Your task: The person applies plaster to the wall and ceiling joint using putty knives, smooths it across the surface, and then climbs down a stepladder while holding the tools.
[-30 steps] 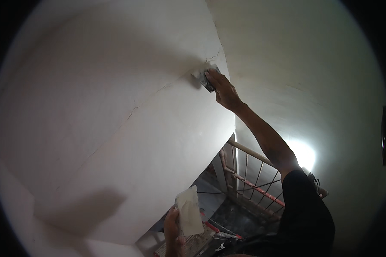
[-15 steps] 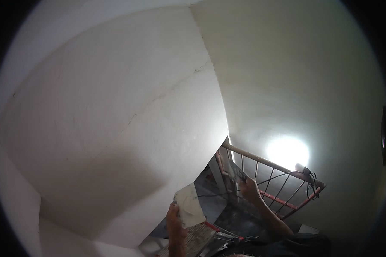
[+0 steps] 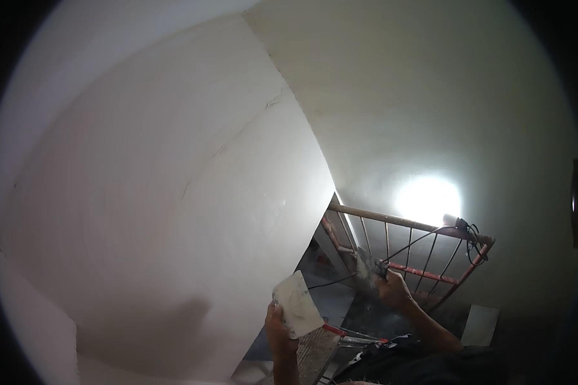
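Note:
My left hand (image 3: 279, 326) grips the left edge of a pale, flat, nearly rectangular putty board (image 3: 300, 307), with smears on its face. To the right, my right hand (image 3: 395, 290) is closed round the dark handle of a putty knife (image 3: 368, 265). Its wide grey blade points up and to the left, apart from the board. A large white sloping surface (image 3: 173, 160) rises in front of both hands, with a thin crack running slantwise across its upper right. Neither tool touches that surface.
A scaffold frame (image 3: 398, 221) with rusty red bars stands beyond my right hand. A bright lamp (image 3: 430, 199) sits on its top rail, with a cable looped by it. Below are a ribbed plank (image 3: 315, 353) and a pale tile-like panel (image 3: 480, 325) against the right wall.
The view has tilted and shifted. In it, both hands and their tools sit farther right, with the right hand lower. The board is tilted more, and the shadow on the white surface has shrunk.

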A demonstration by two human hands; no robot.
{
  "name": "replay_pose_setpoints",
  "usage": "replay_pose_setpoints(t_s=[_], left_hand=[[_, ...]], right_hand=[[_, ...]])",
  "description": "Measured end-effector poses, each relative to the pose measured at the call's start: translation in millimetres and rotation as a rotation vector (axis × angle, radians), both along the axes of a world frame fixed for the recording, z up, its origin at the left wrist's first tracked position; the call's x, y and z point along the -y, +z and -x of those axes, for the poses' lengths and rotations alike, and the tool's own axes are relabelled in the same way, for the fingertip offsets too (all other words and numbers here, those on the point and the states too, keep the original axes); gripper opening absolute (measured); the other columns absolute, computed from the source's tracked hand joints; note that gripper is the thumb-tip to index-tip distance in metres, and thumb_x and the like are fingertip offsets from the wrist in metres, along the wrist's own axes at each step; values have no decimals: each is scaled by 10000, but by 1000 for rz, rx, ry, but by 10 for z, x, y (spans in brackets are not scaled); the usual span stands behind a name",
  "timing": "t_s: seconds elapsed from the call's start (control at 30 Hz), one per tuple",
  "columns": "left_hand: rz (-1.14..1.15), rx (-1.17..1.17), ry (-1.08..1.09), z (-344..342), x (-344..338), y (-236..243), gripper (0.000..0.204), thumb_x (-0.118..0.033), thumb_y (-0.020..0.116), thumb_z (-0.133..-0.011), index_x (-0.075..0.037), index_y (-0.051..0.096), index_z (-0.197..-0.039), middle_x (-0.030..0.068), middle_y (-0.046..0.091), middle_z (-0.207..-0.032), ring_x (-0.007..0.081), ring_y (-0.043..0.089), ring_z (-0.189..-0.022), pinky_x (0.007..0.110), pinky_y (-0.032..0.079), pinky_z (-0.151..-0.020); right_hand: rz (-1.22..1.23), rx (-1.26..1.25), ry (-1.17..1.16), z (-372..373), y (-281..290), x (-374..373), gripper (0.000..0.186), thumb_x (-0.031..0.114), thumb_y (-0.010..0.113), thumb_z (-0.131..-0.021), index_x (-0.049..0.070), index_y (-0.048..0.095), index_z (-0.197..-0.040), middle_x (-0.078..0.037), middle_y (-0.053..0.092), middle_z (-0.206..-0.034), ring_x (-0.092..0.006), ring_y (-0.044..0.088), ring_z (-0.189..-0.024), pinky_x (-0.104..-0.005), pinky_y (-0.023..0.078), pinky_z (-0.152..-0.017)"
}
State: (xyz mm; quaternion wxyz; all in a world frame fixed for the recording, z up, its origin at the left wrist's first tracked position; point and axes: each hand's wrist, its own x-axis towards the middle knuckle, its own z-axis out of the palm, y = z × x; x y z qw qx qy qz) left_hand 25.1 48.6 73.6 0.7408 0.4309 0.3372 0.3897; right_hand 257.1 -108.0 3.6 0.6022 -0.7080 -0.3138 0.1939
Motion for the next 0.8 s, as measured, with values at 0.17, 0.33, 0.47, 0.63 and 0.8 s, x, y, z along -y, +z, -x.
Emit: replay_pose_setpoints(t_s=[0.17,0.33,0.47,0.63,0.8], left_hand=[[34,81,-42,23,-26,-45,390,-156,370,-953,10,436,-1300,183,562,-1176,305,622,-1059,443,551,-882],[22,34,-22,-12,-15,-67,378,-165,360,-956,8,451,-1280,175,563,-1164,302,623,-1056,438,552,-877],[42,38,36,-4,36,48,298,-159,383,-958,-2,493,-1187,152,583,-1073,266,647,-973,403,574,-820],[21,18,82,7,135,130,332,-173,376,-954,3,496,-1209,148,589,-1069,241,650,-980,371,574,-809],[24,24,137,16,152,72,322,-156,384,-945,6,498,-1199,147,587,-1066,240,649,-968,372,574,-807]], right_hand=[[-25,30,4,56,50,15,252,154,565,-931,-21,621,-1102,-85,598,-713,-97,509,-688,-318,462,-634],[-83,-1,22,31,-55,13,249,155,565,-930,-25,624,-1091,-94,600,-717,-101,510,-696,-324,465,-645],[41,-10,77,4,-57,-18,253,157,566,-930,-25,625,-1095,-103,632,-750,-111,541,-718,-320,473,-670],[-48,74,68,23,172,-67,231,145,578,-916,-15,629,-1075,-125,675,-884,-183,621,-835,-355,479,-767],[91,98,120,10,291,-22,238,160,584,-903,-16,620,-1059,-196,660,-885,-286,648,-858,-390,476,-792]])
